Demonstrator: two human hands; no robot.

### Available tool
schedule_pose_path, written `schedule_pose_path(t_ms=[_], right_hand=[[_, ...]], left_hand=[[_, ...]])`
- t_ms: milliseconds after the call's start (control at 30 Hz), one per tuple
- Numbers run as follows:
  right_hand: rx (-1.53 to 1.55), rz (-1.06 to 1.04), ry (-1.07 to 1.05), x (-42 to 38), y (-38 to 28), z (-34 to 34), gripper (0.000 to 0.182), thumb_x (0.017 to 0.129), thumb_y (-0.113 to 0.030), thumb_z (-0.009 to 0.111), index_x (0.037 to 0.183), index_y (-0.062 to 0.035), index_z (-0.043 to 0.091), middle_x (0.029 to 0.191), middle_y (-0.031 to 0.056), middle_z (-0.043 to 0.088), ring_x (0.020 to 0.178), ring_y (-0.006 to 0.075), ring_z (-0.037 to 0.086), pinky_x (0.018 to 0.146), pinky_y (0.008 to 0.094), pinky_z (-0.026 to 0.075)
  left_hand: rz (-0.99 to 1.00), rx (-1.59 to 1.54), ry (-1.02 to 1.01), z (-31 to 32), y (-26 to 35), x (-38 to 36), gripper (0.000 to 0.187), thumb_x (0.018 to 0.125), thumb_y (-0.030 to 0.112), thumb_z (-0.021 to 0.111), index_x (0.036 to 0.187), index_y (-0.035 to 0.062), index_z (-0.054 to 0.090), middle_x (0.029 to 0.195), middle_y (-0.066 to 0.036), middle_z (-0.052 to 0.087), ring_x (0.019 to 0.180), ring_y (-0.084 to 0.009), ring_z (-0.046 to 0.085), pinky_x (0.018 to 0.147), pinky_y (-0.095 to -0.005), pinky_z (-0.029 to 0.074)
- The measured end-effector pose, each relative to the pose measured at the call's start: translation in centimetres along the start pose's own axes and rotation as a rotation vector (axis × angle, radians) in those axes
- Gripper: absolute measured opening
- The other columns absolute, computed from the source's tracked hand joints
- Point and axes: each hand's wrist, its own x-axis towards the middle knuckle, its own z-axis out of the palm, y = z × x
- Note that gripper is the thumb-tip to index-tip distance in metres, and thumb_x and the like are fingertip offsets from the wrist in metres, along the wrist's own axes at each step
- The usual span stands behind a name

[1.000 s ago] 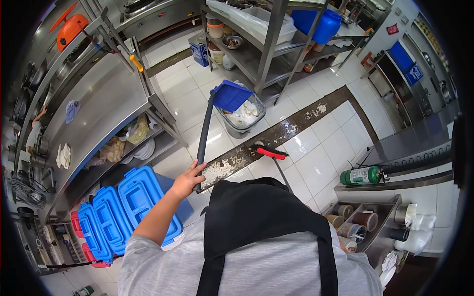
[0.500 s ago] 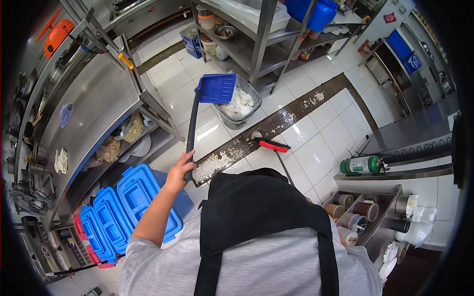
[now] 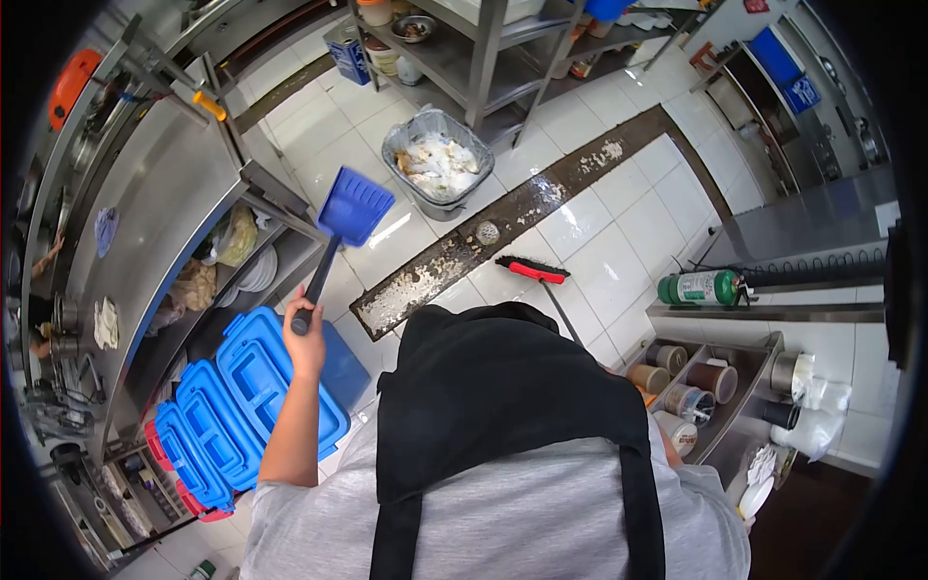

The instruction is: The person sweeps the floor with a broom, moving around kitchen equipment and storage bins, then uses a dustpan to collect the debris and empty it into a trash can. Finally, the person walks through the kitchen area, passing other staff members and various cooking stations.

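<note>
My left hand (image 3: 305, 324) is wrapped around the black handle of a blue dustpan (image 3: 356, 207). Its ribbed pan points away from me, over the white tiles and left of the grey waste bin (image 3: 440, 206). Food scraps and pale waste fill the lined bin. A red broom head (image 3: 533, 271) with dark bristles rests on the floor ahead of me. From it a dark handle runs back and disappears at the right edge of my black apron. My right hand is hidden by my body; only a strip of that arm shows beside the apron.
Blue lidded bins (image 3: 275, 362) stand at my left beside a steel counter (image 3: 164, 208). Steel shelving (image 3: 483, 77) rises behind the waste bin. A dirty drain channel (image 3: 416, 290) crosses the floor. At right are a green cylinder (image 3: 698, 287) and a rack of tubs (image 3: 712, 382).
The dustpan has come away from above the waste bin, down and to the left, still in my left hand. The bin's contents are now uncovered. My view has shifted slightly.
</note>
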Motion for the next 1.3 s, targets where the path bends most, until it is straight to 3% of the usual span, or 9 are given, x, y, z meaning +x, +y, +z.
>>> schedule_pose_path(t_ms=[133, 167, 200, 300, 567, 800, 967, 1133, 1300], right_hand=[[-0.202, 0.054, -0.037, 0.0, 1.3, 0.0, 0.045, 0.073, -0.025, 0.066, 0.104, 0.007, 0.058, 0.098, 0.0288, 0.064, 0.098, 0.0422, 0.061, 0.082, 0.0429, 0.05], [-0.202, 0.041, 0.002, 0.0, 2.0, 0.3, 0.042, 0.071, -0.024, 0.065, 0.1, 0.0064, 0.06, 0.096, 0.0283, 0.064, 0.096, 0.0417, 0.061, 0.082, 0.0434, 0.05], [-0.194, 0.054, 0.003, -0.5, 1.9, -0.1, 0.042, 0.071, -0.024, 0.065, 0.1, 0.0064, 0.06, 0.096, 0.0283, 0.064, 0.096, 0.0417, 0.061, 0.082, 0.0434, 0.05], [-0.113, 0.131, 0.027, -1.3, 2.0, -1.6, 0.038, 0.073, -0.022, 0.064, 0.097, 0.0065, 0.06, 0.094, 0.0286, 0.064, 0.094, 0.0419, 0.061, 0.081, 0.0442, 0.05], [-0.068, 0.136, 0.078, 1.3, 6.4, -9.4, 0.035, 0.076, -0.015, 0.059, 0.105, 0.0058, 0.056, 0.096, 0.0297, 0.063, 0.094, 0.0419, 0.062, 0.082, 0.0455, 0.049], [-0.498, 0.169, -0.031, 11.1, 7.2, -29.3, 0.036, 0.084, -0.015, 0.051, 0.117, -0.0022, 0.055, 0.106, 0.0226, 0.064, 0.098, 0.0373, 0.063, 0.085, 0.0452, 0.05], [-0.996, -0.121, 0.068, 23.9, 2.1, -44.2, 0.031, 0.095, -0.023, 0.04, 0.106, -0.0062, 0.063, 0.089, 0.0139, 0.069, 0.086, 0.0319, 0.067, 0.07, 0.0448, 0.053], [-1.38, -0.337, 0.131, 35.7, -11.3, -52.7, 0.023, 0.089, -0.019, 0.05, 0.089, -0.0127, 0.073, 0.089, 0.0063, 0.072, 0.084, 0.0231, 0.069, 0.067, 0.0374, 0.051], [-1.68, -0.474, 0.213, 44.7, -22.9, -55.2, 0.024, 0.089, -0.018, 0.052, 0.103, -0.015, 0.071, 0.096, 0.0005, 0.071, 0.088, 0.0225, 0.065, 0.072, 0.0499, 0.039]], left_hand=[[-0.176, -0.106, 0.12, 1.0, -4.5, -0.2, 0.019, 0.084, -0.005, 0.062, 0.092, 0.0083, 0.051, 0.128, -0.018, 0.054, 0.126, -0.0247, 0.047, 0.103, -0.0335, 0.035], [-0.134, -0.099, 0.154, 1.5, -6.7, -0.3, 0.02, 0.085, -0.004, 0.062, 0.094, 0.0111, 0.052, 0.118, -0.012, 0.058, 0.107, -0.0192, 0.056, 0.09, -0.0309, 0.044], [-0.135, -0.099, 0.139, 1.9, -8.6, -0.2, 0.02, 0.085, -0.004, 0.062, 0.094, 0.0111, 0.052, 0.118, -0.012, 0.058, 0.107, -0.0192, 0.056, 0.09, -0.0309, 0.044], [-0.384, -0.098, 0.173, 4.9, -12.2, -0.2, 0.019, 0.085, 0.0, 0.063, 0.094, 0.0138, 0.052, 0.091, -0.001, 0.055, 0.069, -0.0083, 0.05, 0.055, -0.0232, 0.04], [-0.408, 0.131, -0.151, 24.4, -12.0, 0.8, 0.02, 0.079, -0.001, 0.067, 0.091, 0.0093, 0.055, 0.086, -0.002, 0.056, 0.082, -0.0143, 0.055, 0.078, -0.0285, 0.044], [-0.198, 0.152, -0.422, 43.1, -7.2, 5.0, 0.021, 0.072, -0.003, 0.069, 0.086, 0.0068, 0.056, 0.09, -0.008, 0.061, 0.087, -0.021, 0.06, 0.081, -0.0315, 0.047], [-0.124, 0.326, -0.452, 53.5, -2.5, 8.4, 0.023, 0.073, 0.001, 0.072, 0.09, 0.008, 0.057, 0.094, -0.01, 0.063, 0.092, -0.0235, 0.061, 0.084, -0.0328, 0.046], [0.019, 0.372, -0.497, 61.3, -2.0, 13.1, 0.019, 0.073, 0.004, 0.071, 0.089, 0.008, 0.06, 0.094, -0.012, 0.064, 0.095, -0.0327, 0.061, 0.085, -0.0376, 0.046], [-0.021, 0.353, -0.62, 66.7, -3.9, 19.0, 0.024, 0.07, -0.006, 0.061, 0.087, 0.0107, 0.06, 0.095, -0.012, 0.064, 0.095, -0.0341, 0.061, 0.084, -0.0378, 0.047]])
